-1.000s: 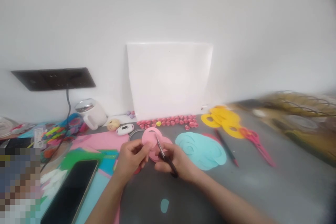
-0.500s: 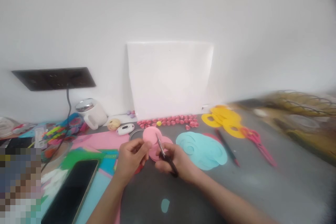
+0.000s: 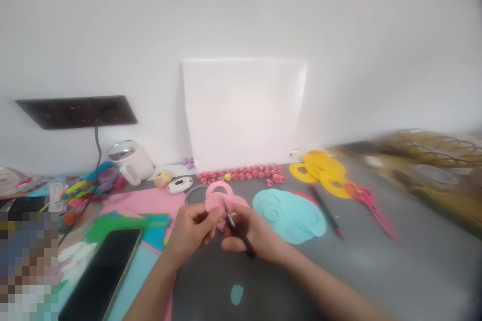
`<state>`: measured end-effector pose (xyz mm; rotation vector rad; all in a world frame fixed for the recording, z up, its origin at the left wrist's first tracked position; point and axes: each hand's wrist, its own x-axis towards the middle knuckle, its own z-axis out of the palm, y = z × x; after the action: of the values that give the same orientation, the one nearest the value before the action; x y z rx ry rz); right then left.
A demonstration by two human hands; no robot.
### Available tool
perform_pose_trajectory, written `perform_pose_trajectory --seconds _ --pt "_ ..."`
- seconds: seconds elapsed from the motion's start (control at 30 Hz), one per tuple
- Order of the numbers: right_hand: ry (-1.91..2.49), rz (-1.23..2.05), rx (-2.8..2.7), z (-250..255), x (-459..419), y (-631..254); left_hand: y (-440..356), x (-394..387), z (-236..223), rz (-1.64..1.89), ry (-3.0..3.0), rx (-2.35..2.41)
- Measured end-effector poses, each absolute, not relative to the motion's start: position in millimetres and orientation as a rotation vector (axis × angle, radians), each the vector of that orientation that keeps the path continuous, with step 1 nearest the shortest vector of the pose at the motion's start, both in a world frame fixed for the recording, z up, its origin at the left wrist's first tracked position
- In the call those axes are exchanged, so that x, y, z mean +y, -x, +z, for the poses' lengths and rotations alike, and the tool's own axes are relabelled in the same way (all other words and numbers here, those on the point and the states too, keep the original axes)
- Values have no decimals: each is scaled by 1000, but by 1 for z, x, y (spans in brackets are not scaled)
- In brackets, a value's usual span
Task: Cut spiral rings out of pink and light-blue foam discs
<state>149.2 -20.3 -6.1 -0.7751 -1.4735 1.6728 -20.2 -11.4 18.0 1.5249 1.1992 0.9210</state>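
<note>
My left hand (image 3: 196, 228) pinches a small pink paper circle (image 3: 216, 202) between thumb and fingers. My right hand (image 3: 253, 233) grips black-handled scissors (image 3: 240, 233), their blades pointing up and left against the circle's right side. How far the blades are apart is hard to make out. Just beyond the circle appear other pink paper cutouts (image 3: 223, 187), one with a rounded opening; my hands partly cover them. A small teal paper scrap (image 3: 237, 294) lies on the dark table (image 3: 205, 281) nearer to me.
Light blue paper cutouts (image 3: 289, 214), a dark pencil (image 3: 327, 212), yellow paper rings (image 3: 320, 170) and pink scissors (image 3: 371, 205) lie to the right. Rolled red paper pieces (image 3: 248, 174) line the white board (image 3: 244, 115). Leftward are a phone (image 3: 103, 271), coloured sheets (image 3: 146, 193) and a white mug (image 3: 131, 163).
The pink circle has dropped lower and tilted in my left hand, exposing the opening in the cutout behind it. The black-handled scissors have shifted slightly, their blades now lower against the circle.
</note>
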Motion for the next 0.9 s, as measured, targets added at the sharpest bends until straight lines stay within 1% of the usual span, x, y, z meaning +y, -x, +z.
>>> perform_pose_trajectory --seconds 0.6,0.9 --pt "876 1599 -1474 -6 -21 -151 21 -9 18 967 -1508 1174" --pt "871 1708 -1369 -4 -22 -148 16 -12 20 1173 -1476 1259"
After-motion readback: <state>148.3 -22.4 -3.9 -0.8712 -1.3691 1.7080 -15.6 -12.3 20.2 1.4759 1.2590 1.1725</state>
